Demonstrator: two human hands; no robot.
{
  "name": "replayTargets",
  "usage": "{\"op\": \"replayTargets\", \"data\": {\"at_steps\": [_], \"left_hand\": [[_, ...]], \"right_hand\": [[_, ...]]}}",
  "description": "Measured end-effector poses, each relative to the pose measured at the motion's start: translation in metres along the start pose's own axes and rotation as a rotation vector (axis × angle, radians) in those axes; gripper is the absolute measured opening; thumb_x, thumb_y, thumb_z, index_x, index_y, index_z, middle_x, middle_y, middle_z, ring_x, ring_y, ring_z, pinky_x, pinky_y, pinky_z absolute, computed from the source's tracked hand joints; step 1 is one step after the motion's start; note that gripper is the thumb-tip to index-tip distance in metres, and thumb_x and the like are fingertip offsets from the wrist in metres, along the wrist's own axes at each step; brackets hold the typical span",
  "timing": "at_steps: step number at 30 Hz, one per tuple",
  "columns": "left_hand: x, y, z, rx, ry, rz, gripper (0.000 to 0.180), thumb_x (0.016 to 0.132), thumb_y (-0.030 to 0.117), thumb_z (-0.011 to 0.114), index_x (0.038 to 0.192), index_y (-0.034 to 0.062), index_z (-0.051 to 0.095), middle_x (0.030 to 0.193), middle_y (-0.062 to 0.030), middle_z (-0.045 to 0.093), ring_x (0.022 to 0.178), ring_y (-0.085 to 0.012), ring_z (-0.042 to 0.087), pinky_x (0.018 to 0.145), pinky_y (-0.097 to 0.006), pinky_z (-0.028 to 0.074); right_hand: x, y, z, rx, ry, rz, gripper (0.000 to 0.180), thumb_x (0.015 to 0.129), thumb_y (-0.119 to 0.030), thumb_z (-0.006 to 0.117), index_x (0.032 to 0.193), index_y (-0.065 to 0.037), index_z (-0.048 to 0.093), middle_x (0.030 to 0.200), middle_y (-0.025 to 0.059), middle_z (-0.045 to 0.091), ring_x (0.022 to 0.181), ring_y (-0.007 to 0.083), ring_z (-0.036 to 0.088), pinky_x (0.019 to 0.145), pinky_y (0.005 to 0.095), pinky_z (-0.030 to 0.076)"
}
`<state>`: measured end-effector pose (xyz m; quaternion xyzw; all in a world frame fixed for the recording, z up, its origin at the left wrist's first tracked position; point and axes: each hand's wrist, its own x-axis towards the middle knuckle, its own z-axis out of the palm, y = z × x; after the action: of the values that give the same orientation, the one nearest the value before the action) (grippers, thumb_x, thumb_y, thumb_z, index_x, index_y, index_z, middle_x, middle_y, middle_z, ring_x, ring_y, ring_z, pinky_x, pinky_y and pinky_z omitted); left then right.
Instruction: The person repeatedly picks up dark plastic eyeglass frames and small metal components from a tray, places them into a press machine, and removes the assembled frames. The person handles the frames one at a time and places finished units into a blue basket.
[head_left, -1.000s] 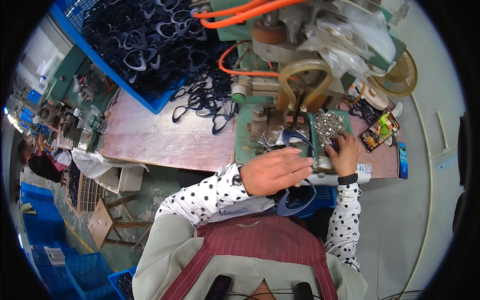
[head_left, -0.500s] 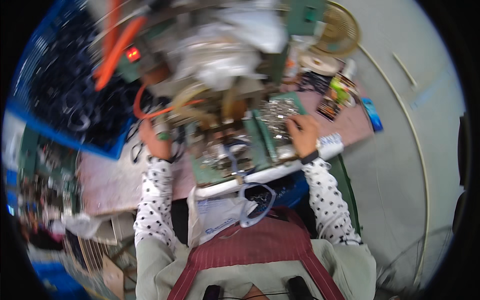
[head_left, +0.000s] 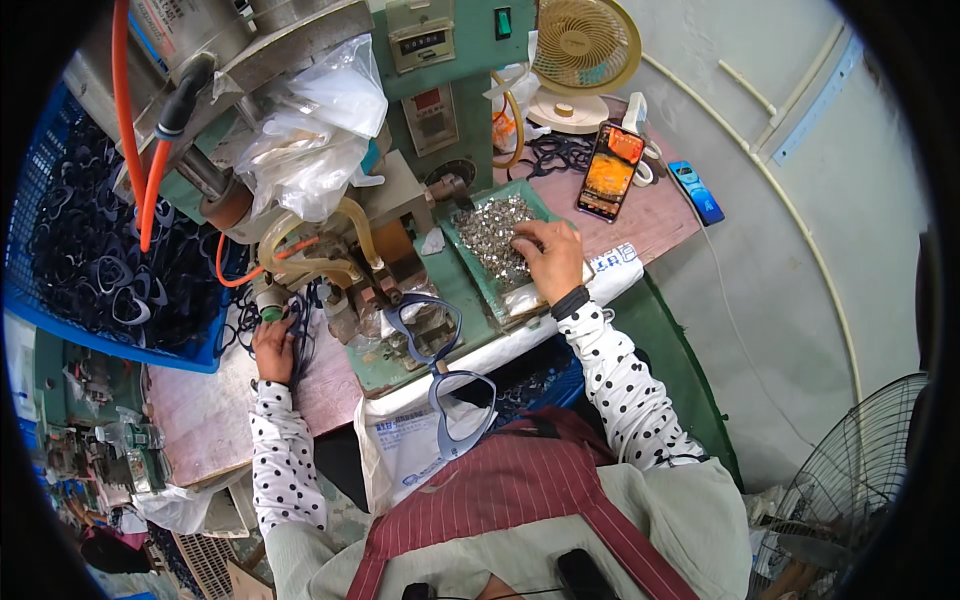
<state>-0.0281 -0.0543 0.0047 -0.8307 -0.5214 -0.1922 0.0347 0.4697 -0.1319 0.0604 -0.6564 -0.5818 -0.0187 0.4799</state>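
My left hand (head_left: 273, 350) rests on the table's left side, its fingers stretched against a round green button (head_left: 271, 313). With bent fingertips pressed together, my right hand (head_left: 553, 260) reaches into a green tray (head_left: 487, 292) heaped with small shiny metal parts (head_left: 494, 235); what the fingertips pinch is hidden. Between my hands, a blue-grey eyeglass frame (head_left: 463, 378) sits at the jig (head_left: 395, 305) of a green bench machine (head_left: 410, 100). One of its rims is up by the jig, and the other hangs over the front edge above my apron.
A blue basket (head_left: 190, 352) of dark eyeglass frames stands at the left. Orange hoses (head_left: 122, 100) and a plastic bag (head_left: 315, 130) hang by the machine. A phone (head_left: 610, 172), a blue device (head_left: 696, 192) and a small fan (head_left: 580, 45) are at the right; a floor fan (head_left: 850, 480) stands lower right.
The view has shifted and sharpened, so the machine appears lower and further left. My right hand stays at the metal parts, and my left hand stays by the green button.
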Motion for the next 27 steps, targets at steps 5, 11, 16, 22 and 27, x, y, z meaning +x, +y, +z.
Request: {"op": "replayTargets", "data": {"at_steps": [5, 11, 16, 22, 27], "left_hand": [[0.000, -0.032, -0.007, -0.851, 0.419, -0.409, 0.027, 0.102, 0.020, 0.047, 0.107, -0.0010, 0.062, 0.113, -0.0099, 0.064, 0.107, -0.0208, 0.060, 0.097, -0.033, 0.043], [0.025, 0.013, -0.057, -1.042, 0.570, -0.647, 0.028, 0.102, 0.022, 0.045, 0.117, 0.0000, 0.053, 0.104, -0.0072, 0.063, 0.094, -0.0167, 0.067, 0.074, -0.025, 0.050], [0.029, 0.098, -0.075, -1.011, 0.591, -0.441, 0.021, 0.100, 0.015, 0.049, 0.113, -0.0004, 0.056, 0.100, -0.0083, 0.064, 0.084, -0.0134, 0.065, 0.070, -0.025, 0.050], [0.011, 0.188, -0.095, -0.716, 0.643, -0.350, 0.015, 0.097, 0.008, 0.052, 0.106, -0.0010, 0.059, 0.094, -0.0098, 0.065, 0.082, -0.0153, 0.059, 0.073, -0.026, 0.047], [0.012, 0.216, -0.110, -0.582, 0.697, 0.126, 0.022, 0.086, -0.005, 0.050, 0.104, 0.0014, 0.058, 0.090, -0.0104, 0.068, 0.080, -0.0257, 0.058, 0.083, -0.038, 0.044]], "right_hand": [[0.002, -0.014, 0.003, 0.044, 0.018, -0.003, 0.012, 0.073, -0.011, 0.076, 0.084, -0.011, 0.075, 0.079, 0.0047, 0.069, 0.081, 0.0224, 0.058, 0.078, 0.0346, 0.043], [0.010, -0.077, -0.017, 0.422, -0.118, -0.031, 0.015, 0.074, -0.004, 0.072, 0.089, -0.007, 0.075, 0.083, 0.0068, 0.071, 0.080, 0.0190, 0.058, 0.076, 0.0310, 0.046], [0.006, -0.130, -0.037, 0.648, -0.377, 0.097, 0.015, 0.077, 0.000, 0.069, 0.091, -0.001, 0.073, 0.080, 0.0042, 0.065, 0.076, 0.0110, 0.056, 0.071, 0.0240, 0.044], [0.005, -0.139, -0.027, 0.669, -0.461, 0.097, 0.017, 0.077, -0.001, 0.071, 0.093, -0.001, 0.071, 0.084, 0.0026, 0.066, 0.070, 0.0077, 0.053, 0.066, 0.0223, 0.042], [0.012, -0.165, -0.016, 0.764, -0.486, 0.245, 0.037, 0.072, -0.004, 0.073, 0.106, 0.001, 0.057, 0.083, 0.0041, 0.069, 0.062, 0.0054, 0.048, 0.059, 0.0213, 0.039]]}}
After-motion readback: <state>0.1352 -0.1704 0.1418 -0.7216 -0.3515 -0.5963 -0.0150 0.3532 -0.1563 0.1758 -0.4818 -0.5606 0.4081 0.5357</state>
